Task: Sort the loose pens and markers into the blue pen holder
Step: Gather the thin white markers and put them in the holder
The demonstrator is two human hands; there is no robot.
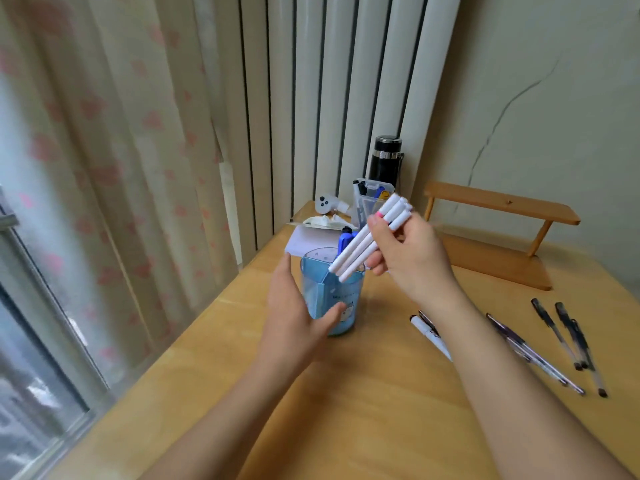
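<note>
The translucent blue pen holder stands on the wooden table, with a blue marker sticking out of its top. My left hand wraps around the holder's left side, thumb on its front. My right hand grips a bundle of white markers, tilted, their lower ends at the holder's rim. Several loose dark pens and a white pen lie on the table to the right of my right forearm.
Behind the holder lie a white paper pad, a crumpled tissue, a clear box of pens, a black flask and a small white device. A low wooden shelf stands at the back right. A curtain hangs along the left.
</note>
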